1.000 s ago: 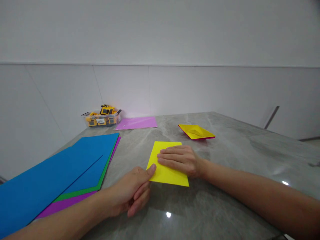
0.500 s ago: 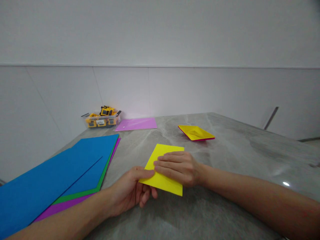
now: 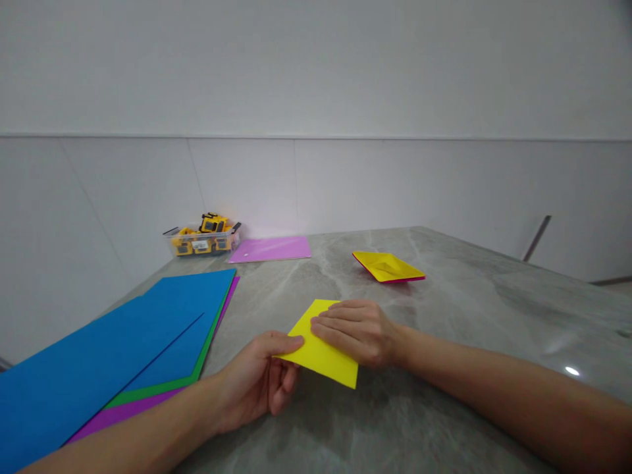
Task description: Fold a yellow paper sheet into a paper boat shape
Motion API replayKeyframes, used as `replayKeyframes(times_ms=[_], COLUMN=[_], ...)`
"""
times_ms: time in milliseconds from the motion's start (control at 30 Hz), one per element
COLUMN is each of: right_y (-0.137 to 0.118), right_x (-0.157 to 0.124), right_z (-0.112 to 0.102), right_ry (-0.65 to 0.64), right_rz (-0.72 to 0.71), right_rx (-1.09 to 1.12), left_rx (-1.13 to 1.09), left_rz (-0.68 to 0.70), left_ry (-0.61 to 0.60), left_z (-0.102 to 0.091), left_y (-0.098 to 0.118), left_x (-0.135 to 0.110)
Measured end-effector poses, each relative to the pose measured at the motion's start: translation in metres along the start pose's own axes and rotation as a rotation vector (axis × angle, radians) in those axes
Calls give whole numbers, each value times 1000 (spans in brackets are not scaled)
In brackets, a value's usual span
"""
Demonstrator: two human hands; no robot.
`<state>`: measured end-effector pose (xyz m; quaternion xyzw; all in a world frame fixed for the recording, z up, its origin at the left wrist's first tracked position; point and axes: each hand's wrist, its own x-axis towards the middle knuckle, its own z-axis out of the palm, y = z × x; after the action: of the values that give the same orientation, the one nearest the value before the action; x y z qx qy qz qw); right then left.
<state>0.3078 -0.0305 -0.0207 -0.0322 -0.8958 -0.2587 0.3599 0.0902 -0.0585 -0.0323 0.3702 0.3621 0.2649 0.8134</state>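
A folded yellow paper [image 3: 320,356] lies in front of me on the grey marble table [image 3: 444,342], its near left corner lifted off the surface. My left hand [image 3: 259,385] pinches that corner between thumb and fingers. My right hand [image 3: 356,331] rests flat on top of the paper, fingers stretched out together and pointing left.
A stack of large blue, green and purple sheets [image 3: 123,349] covers the left side of the table. A pink sheet [image 3: 271,249] and a clear box of yellow toy trucks [image 3: 203,239] sit at the back by the wall. A folded yellow paper boat [image 3: 388,266] lies at back centre.
The yellow paper has slid toward me and turned slightly. My left hand went from touching its edge to pinching and lifting the corner. My right hand stayed on top.
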Motion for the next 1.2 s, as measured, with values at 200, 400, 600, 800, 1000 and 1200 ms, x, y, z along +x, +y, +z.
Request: replayKeyframes(times_ms=[200,400,600,800,1000,1200], right_y=[-3,0,-4,-1,1,1], right_x=[4,2,3,1,-2,-2], right_z=[2,3,3,5,4,5], right_ry=[-47,-74,-51,-77,-86,-88], right_rz=[-10,-32,-18,29,-3,15], right_rx=[5,14,21,8,30,16], left_rx=[-25,-14,-40,-51,-30,-12], left_rz=[51,48,50,107,76,101], left_ry=[-65,-164,-209,-174,-179,-155], left_z=[-1,-9,-9,-10,-14,-13], left_y=[1,1,3,2,2,2], left_x=[2,3,3,6,6,6])
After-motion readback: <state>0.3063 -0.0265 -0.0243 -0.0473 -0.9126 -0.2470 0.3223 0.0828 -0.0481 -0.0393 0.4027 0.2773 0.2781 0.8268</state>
